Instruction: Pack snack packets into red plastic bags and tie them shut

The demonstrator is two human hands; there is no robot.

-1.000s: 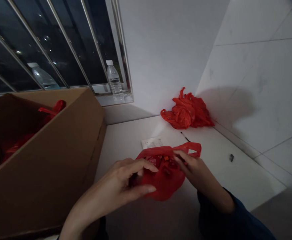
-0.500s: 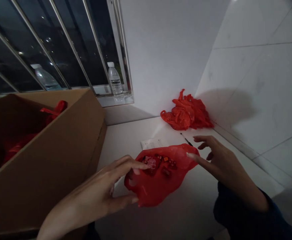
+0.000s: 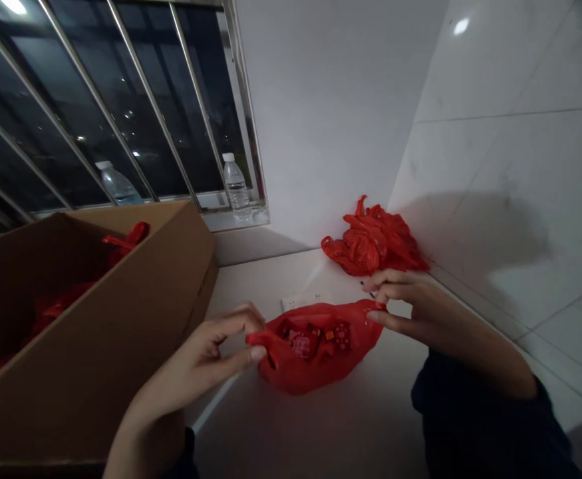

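A red plastic bag [image 3: 303, 379] lies on the white table, its mouth spread open towards me. Several small red packets [image 3: 300, 344] with pale and orange prints show inside it. My left hand [image 3: 221, 352] pinches the bag's left end between thumb and fingers. At the opposite end, my right hand [image 3: 400, 303] grips the other handle corner with thumb and fingertips. Behind the bag lies a white slip of paper [image 3: 291, 304] with dark marks, mostly covered by it. A thin dark stick [image 3: 370, 291] is largely hidden by my right fingers.
On the left stands a large open cardboard box [image 3: 181, 266] with red bags [image 3: 126, 243] inside. A heap of crumpled red plastic bags [image 3: 370, 239] rests against the back wall. Two water bottles [image 3: 237, 189] stand by the barred window. A tiled wall [image 3: 500, 166] bounds the right side.
My left hand has left the packets and taken hold of the bag's left end. My right fingers have closed on its right end. The view has tilted up a little.
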